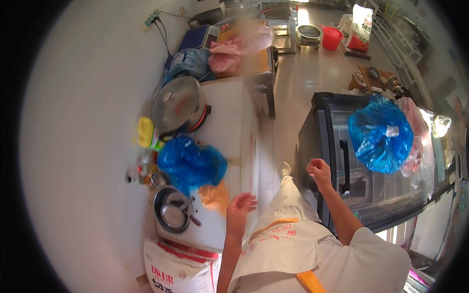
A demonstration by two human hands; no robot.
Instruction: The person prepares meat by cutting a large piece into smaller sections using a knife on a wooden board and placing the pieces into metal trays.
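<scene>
My left hand (240, 209) hangs beside the right edge of the white counter (239, 146), fingers loosely bent and apart, seemingly empty. My right hand (318, 172) is also loosely curled and seemingly empty, left of the black handle (344, 166) on a dark cabinet with a clear top (366, 200). A crumpled blue bag (378, 132) and pink plastic lie on that cabinet. On the counter are a lidded electric pot (176, 102), a blue plastic bag (190, 161), an orange item (212, 199), a yellow container (145, 132) and a bowl with a strainer (171, 210).
A narrow tiled aisle (308, 71) runs between counter and cabinet, with my foot (285, 170) in it. Ahead stand a red bucket (331, 40), an upright sack (360, 36) and a board with utensils (371, 80). Another sack (178, 268) stands at lower left.
</scene>
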